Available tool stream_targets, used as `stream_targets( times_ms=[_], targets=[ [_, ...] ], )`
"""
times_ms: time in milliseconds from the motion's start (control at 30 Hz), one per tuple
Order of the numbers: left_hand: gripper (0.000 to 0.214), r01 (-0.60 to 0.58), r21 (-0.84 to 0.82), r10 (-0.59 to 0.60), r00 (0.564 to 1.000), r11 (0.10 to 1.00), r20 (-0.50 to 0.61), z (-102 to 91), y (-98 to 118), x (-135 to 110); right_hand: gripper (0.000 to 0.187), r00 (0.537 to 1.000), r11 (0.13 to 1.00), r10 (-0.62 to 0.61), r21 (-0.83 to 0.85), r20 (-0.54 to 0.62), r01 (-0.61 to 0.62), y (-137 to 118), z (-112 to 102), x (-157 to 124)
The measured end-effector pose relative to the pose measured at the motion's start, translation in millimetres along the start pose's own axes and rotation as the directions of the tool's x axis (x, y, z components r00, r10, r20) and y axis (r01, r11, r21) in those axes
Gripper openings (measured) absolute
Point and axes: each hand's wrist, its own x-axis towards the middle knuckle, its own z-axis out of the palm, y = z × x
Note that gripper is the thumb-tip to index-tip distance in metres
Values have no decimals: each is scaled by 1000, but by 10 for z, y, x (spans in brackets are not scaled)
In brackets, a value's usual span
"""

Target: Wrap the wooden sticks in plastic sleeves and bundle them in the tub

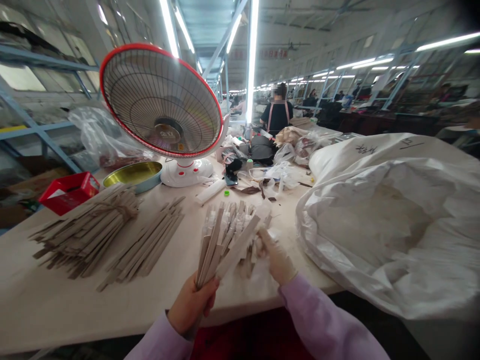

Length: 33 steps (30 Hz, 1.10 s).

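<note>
Landmark: the red-rimmed fan [165,131], standing on the pale table [37,305]. At far left of the fan is blue shelving [37,127]. Left of the fan and slightly nearer the wearer sits a red box [69,192]; nearer still lies a bundle of flat grey-brown strips [90,230], bound about its far end. A clear plastic bag [105,135] is left of the fan, partly behind it, and an oval basin [148,185] with a gold interior is just beside its base. Directly on the wearer's side of the fan lies a loose pile of strips [146,245].

Nearer than the fan and to its right, the left hand [195,302] is closed round the lower ends of a sheaf of strips [210,250], which points up and away. Beyond that sheaf, partly hidden by it, are strips with clear wrapping [232,217]. Right of the fan's base lie a white roll [210,192] and a green ring [226,193]. Farther right of the fan, the right hand [276,257], pale and blurred, is at the wrapped strips, fingers bent; whether it grips anything cannot be told. Well behind the fan, to its right, is a co-worker [277,117] in dark clothing. Far right of the fan rests a large white sack [450,250], mouth gaping.
</note>
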Motion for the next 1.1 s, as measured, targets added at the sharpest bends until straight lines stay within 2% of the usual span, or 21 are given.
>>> stream_targets(
  times_ms=[67, 200, 233, 367, 433, 500, 600, 667, 767, 867, 967, 1100],
  targets=[
    [37, -2, 2, 2, 1000, 1000, 13, 25, -3, 17, 36, 996, 995, 42, 95, -74, -35, 17, 33, 19],
    [38, -24, -14, 24, 999, 1000, -22, 42, -21, 67, 35, 985, 984, 170, 43, 34, -171, 163, 55, -18],
    [38, -19, -8, 19, 1000, 1000, -17, 29, -36, 70, 38, 983, 983, 177, 48, 52, -179, 172, 35, -8],
    [37, -1, 25, 1, 1000, 1000, -5, -18, -120, 54, 47, 995, 985, 89, 153, -51, -80, 122, -13, 75],
    [36, -3, 46, 4, 1000, 999, -20, -43, -140, 71, 48, 986, 981, 167, 104, -10, -165, 134, 21, 71],
    [34, -30, 100, 37, 997, 994, -64, -106, -129, 139, 45, 983, 981, 181, 65, 9, -182, 160, 50, 55],
    [28, -55, 292, 121, 970, 955, -211, -281, -68, 380, 33, 991, 984, 132, 124, -27, -127, 136, 12, 97],
    [20, 0, 394, 131, 943, 919, -305, -406, -23, 634, 22, 978, 953, 209, 220, 25, -210, 80, -42, 163],
    [9, 76, 429, 96, 926, 900, -365, -531, 13, 1032, 23, 945, 905, 298, 276, 134, -325, 7, -106, 223],
    [8, 93, 450, 91, 925, 888, -370, -580, 8, 1224, 20, 955, 926, 275, 237, 107, -293, -12, -179, 209],
    [18, 60, 468, 118, 932, 882, -343, -595, -11, 1111, 18, 979, 961, 192, 188, 73, -202, 14, -249, 184],
    [20, -36, 471, 182, 947, 881, -266, -460, -13, 726, 24, 997, 996, 70, 54, -39, -68, 54, -195, 160]
  ],
)
